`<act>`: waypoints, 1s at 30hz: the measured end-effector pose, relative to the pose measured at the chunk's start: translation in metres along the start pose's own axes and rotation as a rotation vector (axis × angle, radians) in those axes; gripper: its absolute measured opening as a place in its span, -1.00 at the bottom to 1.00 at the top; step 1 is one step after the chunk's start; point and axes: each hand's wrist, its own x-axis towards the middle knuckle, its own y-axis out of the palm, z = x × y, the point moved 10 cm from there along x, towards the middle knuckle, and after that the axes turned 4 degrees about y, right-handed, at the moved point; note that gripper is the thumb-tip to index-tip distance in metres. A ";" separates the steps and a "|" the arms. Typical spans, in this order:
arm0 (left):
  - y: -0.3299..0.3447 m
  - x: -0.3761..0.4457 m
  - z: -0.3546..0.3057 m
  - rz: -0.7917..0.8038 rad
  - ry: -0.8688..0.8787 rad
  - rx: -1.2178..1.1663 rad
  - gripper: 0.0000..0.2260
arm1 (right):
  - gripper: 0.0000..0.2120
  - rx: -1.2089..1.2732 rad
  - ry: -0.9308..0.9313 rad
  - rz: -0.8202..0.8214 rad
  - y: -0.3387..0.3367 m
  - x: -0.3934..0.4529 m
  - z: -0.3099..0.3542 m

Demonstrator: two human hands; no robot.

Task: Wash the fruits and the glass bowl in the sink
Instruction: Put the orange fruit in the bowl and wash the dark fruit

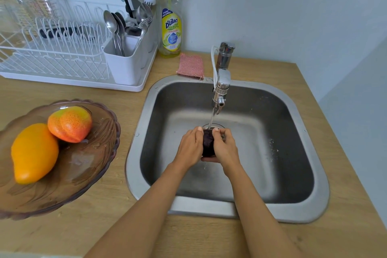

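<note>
We grip one dark purple fruit (207,142) between our left hand (189,145) and right hand (225,146), over the sink (293,111). Two more fruits, a mango (33,153) and a peach (70,123), lie in one glass bowl (88,165) left of our left hand.

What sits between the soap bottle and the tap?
A pink scrub cloth lies on the counter between the soap bottle and the tap, in the head view.

The setting is a home kitchen. A steel sink (228,153) with a running tap (221,88) is set into a wooden counter (104,205). At far left stands a white dish rack (62,52) holding cutlery (121,29). A dish soap bottle (170,27) and a pink scrub cloth (190,66) stand against the far wall.
</note>
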 end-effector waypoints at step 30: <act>0.015 -0.017 0.007 0.168 -0.132 -0.124 -0.52 | -0.77 0.283 0.053 -0.007 -0.008 0.011 -0.006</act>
